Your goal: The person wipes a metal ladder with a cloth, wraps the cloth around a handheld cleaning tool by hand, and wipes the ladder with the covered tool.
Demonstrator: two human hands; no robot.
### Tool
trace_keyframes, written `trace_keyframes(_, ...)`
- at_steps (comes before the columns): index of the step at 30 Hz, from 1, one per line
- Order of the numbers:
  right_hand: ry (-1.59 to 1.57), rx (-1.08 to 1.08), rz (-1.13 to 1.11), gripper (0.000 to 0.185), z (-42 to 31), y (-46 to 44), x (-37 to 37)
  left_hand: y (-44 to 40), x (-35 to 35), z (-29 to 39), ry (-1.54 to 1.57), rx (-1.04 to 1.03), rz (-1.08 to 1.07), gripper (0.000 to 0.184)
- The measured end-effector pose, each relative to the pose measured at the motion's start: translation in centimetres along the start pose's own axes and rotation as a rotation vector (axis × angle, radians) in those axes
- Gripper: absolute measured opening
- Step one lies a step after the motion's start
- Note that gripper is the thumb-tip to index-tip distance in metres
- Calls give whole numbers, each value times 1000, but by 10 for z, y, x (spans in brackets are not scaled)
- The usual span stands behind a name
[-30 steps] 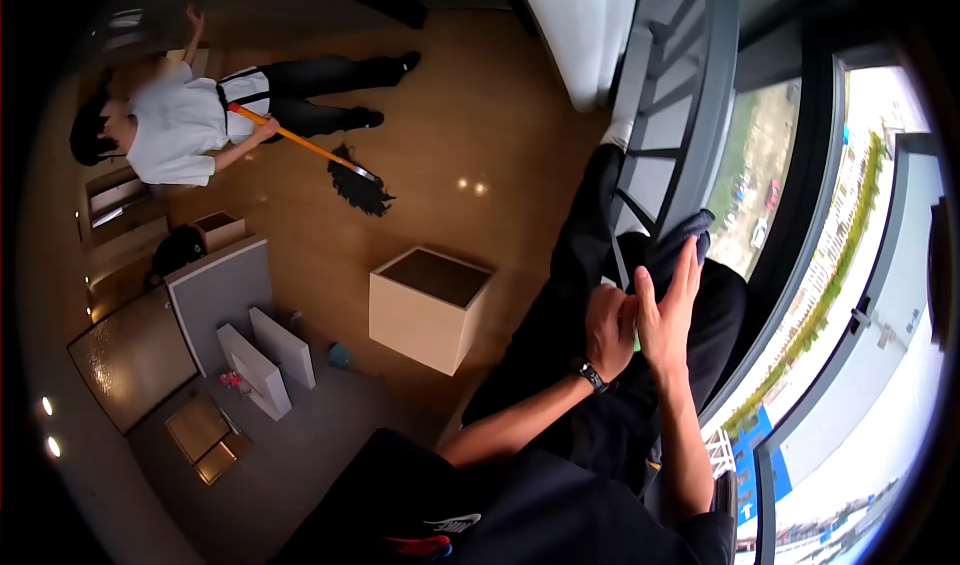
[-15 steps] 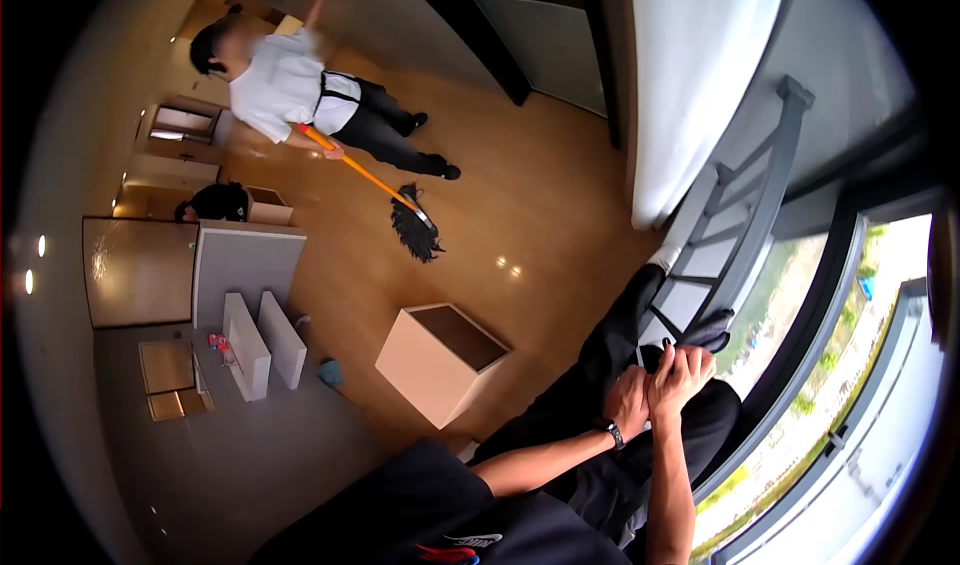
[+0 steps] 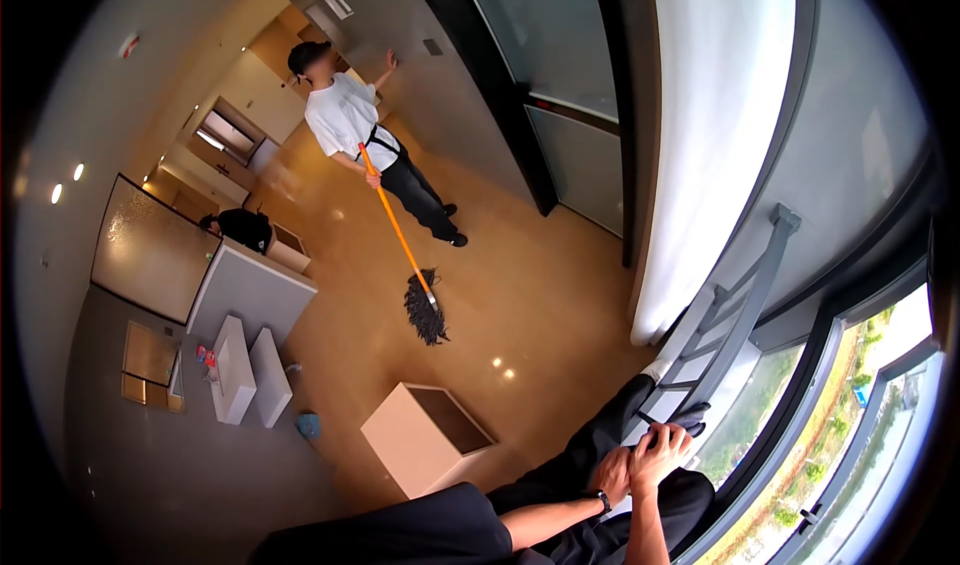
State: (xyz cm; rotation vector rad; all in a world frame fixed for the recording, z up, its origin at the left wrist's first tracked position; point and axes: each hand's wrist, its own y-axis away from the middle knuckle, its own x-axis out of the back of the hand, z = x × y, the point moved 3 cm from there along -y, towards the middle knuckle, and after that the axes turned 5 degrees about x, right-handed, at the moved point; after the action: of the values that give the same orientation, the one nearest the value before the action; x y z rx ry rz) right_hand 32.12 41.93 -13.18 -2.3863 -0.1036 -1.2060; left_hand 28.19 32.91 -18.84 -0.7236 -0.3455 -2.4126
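Observation:
My left hand (image 3: 612, 474), with a dark band at its wrist, is closed and pressed against my right hand. My right hand (image 3: 660, 456) has its fingers curled, and whatever the two may hold is hidden. Just beyond the fingers shows a dark grey item (image 3: 692, 418); I cannot tell whether it is a shoe or cloth. Both hands rest over my legs in black trousers (image 3: 690, 500). One foot in a light shoe or sock (image 3: 656, 369) is by the grey metal railing (image 3: 735, 315).
A person in a white shirt (image 3: 345, 115) holds an orange-handled mop (image 3: 425, 310) on the brown floor. A pinkish box-shaped cabinet (image 3: 415, 440) stands nearby. Windows (image 3: 850, 405) lie to my right, beside a white curtain (image 3: 715, 115). Farther back, someone in black (image 3: 245, 228) bends behind a partition.
My view has turned and tilted, so the room sits differently in it. The person with the mop still has one arm raised, now near the wall. My hands remain together.

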Motion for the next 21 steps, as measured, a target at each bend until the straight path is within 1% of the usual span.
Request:
trace_keyframes(2, 1, -15, -12, 7, 1, 2, 0, 4, -4, -6, -8, -13, 13, 19)
trace_keyframes(3, 0, -17, -5, 7, 1, 2, 0, 5, -4, -9, -53, 1, -51, 24)
trace_keyframes(4, 15, -23, -15, 8, 1, 4, 0, 6, -6, -11, -55, -5, -51, 24)
trace_keyframes(6, 27, -23, -25, 9, 2, 3, 0, 6, -8, -14, -41, 64, -71, 24)
trace_keyframes(8, 42, -28, -35, 4, 1, 2, 0, 4, -6, -11, -37, 66, -59, 24)
trace_keyframes(9, 41, -30, -34, 4, 2, 3, 1, 5, -7, -12, -32, 70, -48, 24)
trace_keyframes(10, 36, -22, -32, 5, 3, 4, 0, 6, -8, -12, -33, 68, -51, 24)
trace_keyframes(11, 30, -14, -30, 11, 3, 4, 0, 6, -9, -12, -25, 76, -39, 23)
trace_keyframes(15, -35, 21, -20, 13, 13, 8, -3, 5, -8, -11, -22, 67, -21, 19)
trace_keyframes(17, -17, 14, -77, 26, 15, 10, -6, 4, -7, -12, -17, 62, -13, 18)
trace_keyframes(21, -25, -11, -64, 27, 21, 12, -13, 3, -8, -10, 5, 47, 24, 17)
